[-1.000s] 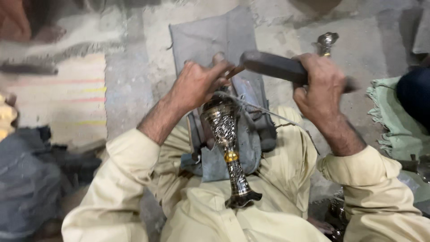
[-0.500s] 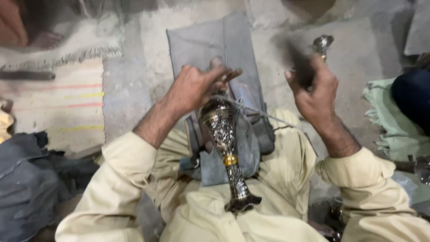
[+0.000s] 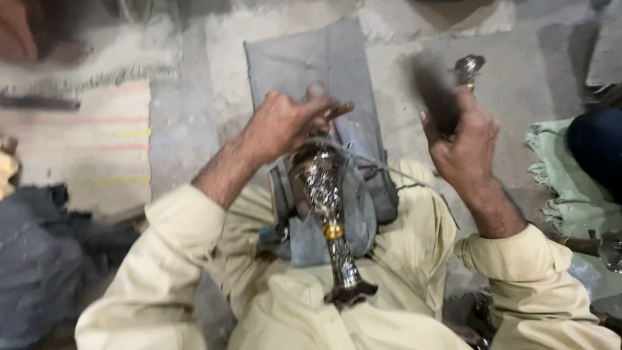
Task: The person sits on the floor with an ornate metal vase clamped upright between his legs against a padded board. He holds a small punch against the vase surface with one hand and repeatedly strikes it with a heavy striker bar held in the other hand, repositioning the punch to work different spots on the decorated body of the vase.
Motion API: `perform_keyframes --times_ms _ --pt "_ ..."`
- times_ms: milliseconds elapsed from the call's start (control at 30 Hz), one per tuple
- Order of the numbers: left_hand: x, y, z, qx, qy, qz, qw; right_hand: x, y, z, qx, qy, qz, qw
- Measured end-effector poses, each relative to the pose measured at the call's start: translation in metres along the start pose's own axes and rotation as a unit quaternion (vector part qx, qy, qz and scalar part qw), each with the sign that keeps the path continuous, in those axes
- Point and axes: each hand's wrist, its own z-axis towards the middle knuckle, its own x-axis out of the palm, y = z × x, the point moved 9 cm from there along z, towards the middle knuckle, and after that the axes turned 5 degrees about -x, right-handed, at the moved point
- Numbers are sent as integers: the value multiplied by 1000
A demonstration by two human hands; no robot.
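Note:
A tall engraved silver metal vase (image 3: 327, 207) with a brass band lies along my lap, its base toward me, resting on a grey cloth pad (image 3: 337, 214). My left hand (image 3: 285, 123) is closed around a small wooden-handled chisel (image 3: 340, 110) held at the vase's wide upper end. My right hand (image 3: 463, 139) grips a dark hammer (image 3: 435, 91), raised and blurred, to the right of and above the vase. A thin cord (image 3: 389, 170) runs across the vase toward the right.
A grey cloth (image 3: 311, 58) lies on the concrete floor ahead. A second metal vase top (image 3: 468, 66) shows behind the hammer. A green fringed cloth (image 3: 570, 181) and another person's dark sleeve (image 3: 596, 149) are at the right; a striped mat (image 3: 97, 149) lies left.
The hammer was level over the chisel a second ago; my right hand has swung it up and back to the right. My left hand and the vase have stayed in place.

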Motion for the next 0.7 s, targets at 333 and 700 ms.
perform_keyframes --times_ms 333,700 --pt "-23 0 -12 -7 -81 -117 990 -2 4 9 -36 -4 -85 996" --pt "-23 -14 -4 42 -85 -105 990 22 -20 -1 27 133 -124 983"
